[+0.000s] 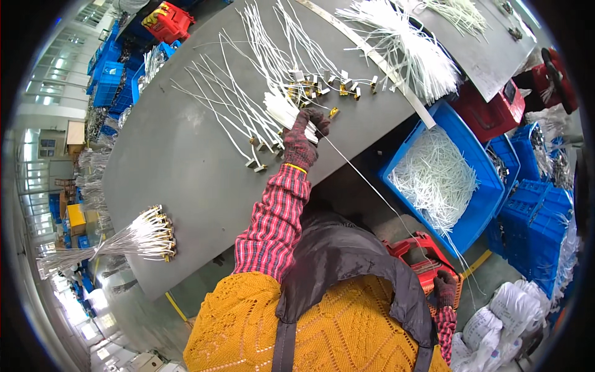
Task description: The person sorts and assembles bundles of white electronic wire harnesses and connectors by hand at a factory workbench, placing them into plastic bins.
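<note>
My left hand (pixel 302 137), in a dark knitted glove, is closed round a bundle of short white tubes (pixel 281 110) over the grey table. A thin pale wire (pixel 353 163) runs from beside this hand down to the right, past the table edge. White wires with small metal-and-white end pieces (pixel 230 118) lie left of the hand; more such wires (pixel 263 46) lie beyond it. Low on the right, my gloved right hand (pixel 445 288) is beside a red plastic basket (pixel 424 263); its fingers are too hidden to tell what they hold.
The grey table (pixel 155 180) curves across the view. A tied wire bundle (pixel 139 239) lies at its left. A blue bin (pixel 493 198) of white strips stands right of the table, near a red box (pixel 493 115) and white sacks (pixel 514 310). Loose white tubes (pixel 409 53) are piled at the far right.
</note>
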The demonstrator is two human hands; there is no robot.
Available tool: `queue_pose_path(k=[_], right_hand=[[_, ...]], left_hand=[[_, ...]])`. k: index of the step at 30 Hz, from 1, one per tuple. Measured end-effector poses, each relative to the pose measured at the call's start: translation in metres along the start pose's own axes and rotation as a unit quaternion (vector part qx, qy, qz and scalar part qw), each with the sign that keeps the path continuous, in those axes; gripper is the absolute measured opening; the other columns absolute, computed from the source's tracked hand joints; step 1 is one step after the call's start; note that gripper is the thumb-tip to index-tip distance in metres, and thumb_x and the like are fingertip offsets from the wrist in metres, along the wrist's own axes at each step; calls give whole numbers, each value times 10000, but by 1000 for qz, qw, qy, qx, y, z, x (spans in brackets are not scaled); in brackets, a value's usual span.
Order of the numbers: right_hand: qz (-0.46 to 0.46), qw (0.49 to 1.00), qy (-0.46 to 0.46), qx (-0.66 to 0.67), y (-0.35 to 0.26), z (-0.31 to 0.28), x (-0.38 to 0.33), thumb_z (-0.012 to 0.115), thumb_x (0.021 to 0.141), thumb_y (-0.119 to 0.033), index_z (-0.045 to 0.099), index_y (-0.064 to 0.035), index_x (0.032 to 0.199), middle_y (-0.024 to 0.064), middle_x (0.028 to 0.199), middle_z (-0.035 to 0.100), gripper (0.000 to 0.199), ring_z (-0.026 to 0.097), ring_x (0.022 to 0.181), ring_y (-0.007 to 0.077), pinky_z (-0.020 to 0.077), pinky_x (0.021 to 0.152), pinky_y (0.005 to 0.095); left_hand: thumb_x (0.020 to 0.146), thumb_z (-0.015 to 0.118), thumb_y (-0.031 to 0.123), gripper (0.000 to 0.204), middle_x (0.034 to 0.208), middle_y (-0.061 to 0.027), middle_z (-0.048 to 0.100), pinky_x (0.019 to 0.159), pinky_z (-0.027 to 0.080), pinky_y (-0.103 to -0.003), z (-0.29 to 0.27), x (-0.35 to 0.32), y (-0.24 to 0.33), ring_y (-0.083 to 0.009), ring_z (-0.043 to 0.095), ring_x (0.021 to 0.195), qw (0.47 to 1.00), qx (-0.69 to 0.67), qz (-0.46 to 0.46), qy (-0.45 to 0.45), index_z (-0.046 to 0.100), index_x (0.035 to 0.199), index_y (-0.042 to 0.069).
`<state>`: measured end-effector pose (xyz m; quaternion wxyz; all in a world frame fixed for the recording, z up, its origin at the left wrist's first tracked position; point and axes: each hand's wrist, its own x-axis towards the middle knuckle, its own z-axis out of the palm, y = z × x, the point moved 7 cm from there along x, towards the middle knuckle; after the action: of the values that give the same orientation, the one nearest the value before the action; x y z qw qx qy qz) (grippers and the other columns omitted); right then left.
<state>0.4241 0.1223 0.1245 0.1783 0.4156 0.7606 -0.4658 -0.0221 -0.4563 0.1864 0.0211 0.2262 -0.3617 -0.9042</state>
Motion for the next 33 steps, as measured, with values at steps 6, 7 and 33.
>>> queue_pose_path(k=[6, 7, 33], right_hand=[[-151, 985, -86, 15, -149, 131, 22, 664, 873, -72, 576, -11, 1308, 93, 1209, 638, 448, 615, 892, 121, 499, 714, 243], [-221, 967, -116, 52, -215, 170, 8, 670, 890, -89, 492, -19, 1401, 132, 1321, 578, 546, 602, 925, 116, 502, 740, 253], [-572, 731, -107, -357, -545, 422, 0, 568, 868, -155, 628, -149, 1070, 81, 1081, 634, 210, 634, 875, 350, 533, 699, 495]], left_hand=[[932, 692, 262, 301, 933, -139, 714, 707, 608, -427, 0, -29, -17, -294, 715, 815, 996, 27, -67, -45, 668, 1037, -19], [939, 684, 264, 301, 920, -139, 715, 714, 608, -420, -4, -33, -12, -279, 714, 812, 992, 100, -37, -66, 677, 1014, -27], [903, 697, 200, 292, 834, -134, 629, 616, 581, -387, -87, -29, 111, -273, 659, 689, 992, 117, -19, 52, 601, 1035, -43]])
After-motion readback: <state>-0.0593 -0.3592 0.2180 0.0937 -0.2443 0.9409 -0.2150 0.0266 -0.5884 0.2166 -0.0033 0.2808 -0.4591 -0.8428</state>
